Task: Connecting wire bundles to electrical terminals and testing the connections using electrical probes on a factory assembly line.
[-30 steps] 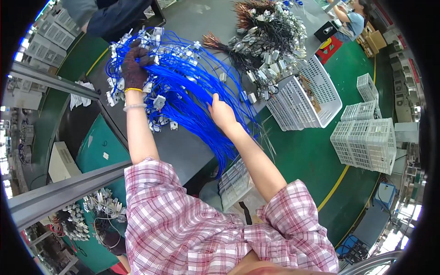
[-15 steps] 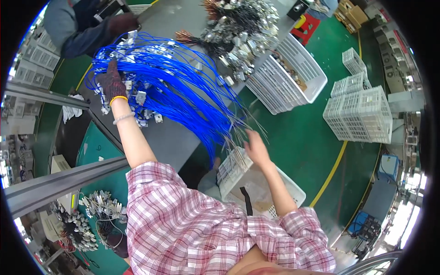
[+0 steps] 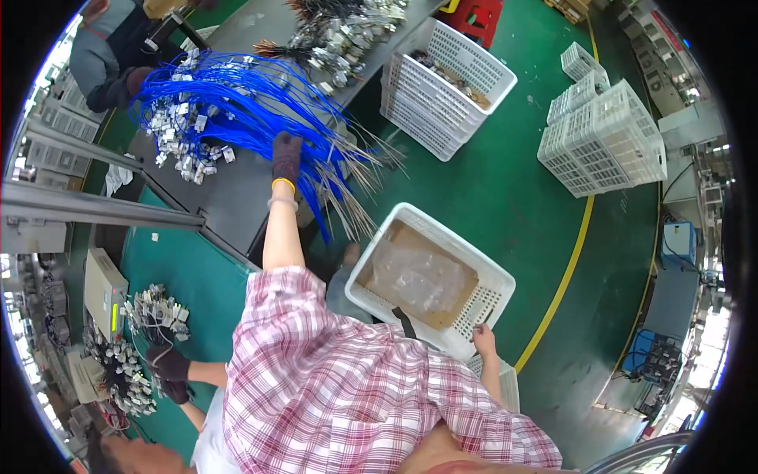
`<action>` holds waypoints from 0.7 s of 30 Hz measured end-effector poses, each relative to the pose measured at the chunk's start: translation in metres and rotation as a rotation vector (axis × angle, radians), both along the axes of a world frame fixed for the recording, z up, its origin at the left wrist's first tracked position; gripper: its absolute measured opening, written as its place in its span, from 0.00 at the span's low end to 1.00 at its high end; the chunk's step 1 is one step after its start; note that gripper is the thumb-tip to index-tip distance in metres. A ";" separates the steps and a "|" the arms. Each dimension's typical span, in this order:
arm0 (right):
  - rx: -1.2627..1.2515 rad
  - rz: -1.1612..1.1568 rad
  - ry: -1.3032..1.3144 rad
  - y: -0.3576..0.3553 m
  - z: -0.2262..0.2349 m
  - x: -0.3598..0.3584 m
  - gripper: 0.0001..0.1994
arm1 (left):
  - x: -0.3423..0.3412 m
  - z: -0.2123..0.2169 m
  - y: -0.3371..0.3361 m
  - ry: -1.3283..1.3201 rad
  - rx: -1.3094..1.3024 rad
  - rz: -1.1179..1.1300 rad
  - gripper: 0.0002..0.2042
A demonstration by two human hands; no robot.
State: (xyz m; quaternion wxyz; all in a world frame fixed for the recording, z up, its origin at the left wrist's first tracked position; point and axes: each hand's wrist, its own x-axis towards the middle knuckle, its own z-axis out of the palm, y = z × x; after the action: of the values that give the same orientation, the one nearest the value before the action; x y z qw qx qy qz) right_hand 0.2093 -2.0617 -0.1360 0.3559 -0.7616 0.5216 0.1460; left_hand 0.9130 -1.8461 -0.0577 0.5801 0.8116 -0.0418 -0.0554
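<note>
My left hand [image 3: 286, 160], in a dark knitted glove, is closed on a thick bundle of blue wires [image 3: 249, 118] lying across the grey table. White connectors [image 3: 180, 130] crowd the bundle's far-left end. The bare, pale wire ends [image 3: 347, 178] fan out past the table's right edge, near my left hand. My bare right hand [image 3: 483, 341] is at the near-right rim of a white plastic basket [image 3: 377, 237], its fingers curled against that rim. Inside the basket lie a brown sheet, clear plastic and a black strap hanging over the near edge.
Another wire pile with connectors [image 3: 339, 43] lies farther back on the grey table [image 3: 237, 201]. Beyond stands a second white basket [image 3: 434, 107]; more baskets [image 3: 604, 142] stand at right. A metal post [image 3: 103, 207] crosses at left. Co-workers sit at near left and stand at far left.
My left hand has moved right along the blue bundle, from the connector end toward the bare ends. My right hand has drawn back from the wire ends to the basket rim. The view has shifted.
</note>
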 end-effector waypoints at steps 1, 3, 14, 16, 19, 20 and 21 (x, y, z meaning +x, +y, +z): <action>-0.002 -0.007 -0.009 0.006 -0.002 -0.019 0.14 | -0.013 -0.006 -0.007 -0.009 -0.002 -0.007 0.18; 0.101 -0.269 -0.058 0.028 -0.004 -0.070 0.13 | -0.044 -0.023 -0.020 -0.032 0.415 -0.239 0.17; 0.294 -0.353 -0.221 0.031 -0.064 -0.256 0.07 | -0.443 -0.068 0.013 0.412 1.001 -0.893 0.22; 0.366 -0.318 -0.221 0.043 -0.082 -0.253 0.07 | -0.467 -0.073 0.046 0.478 1.143 -0.937 0.24; 0.212 -0.548 -0.355 0.018 -0.079 -0.151 0.04 | -0.477 -0.042 0.079 0.436 1.106 -0.816 0.21; 0.210 -0.543 -0.363 0.008 -0.074 -0.144 0.04 | -0.474 -0.047 0.092 0.464 1.102 -0.756 0.20; 0.131 -0.505 -0.349 0.000 -0.068 -0.143 0.05 | -0.475 -0.050 0.104 0.497 1.100 -0.699 0.19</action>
State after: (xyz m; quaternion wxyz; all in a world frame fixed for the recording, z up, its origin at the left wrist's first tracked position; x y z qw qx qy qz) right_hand 0.0667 -2.0618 -0.2037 0.5135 -0.5969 0.6147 -0.0466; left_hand 0.4382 -1.7423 -0.1076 0.0254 0.8898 -0.1323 -0.4361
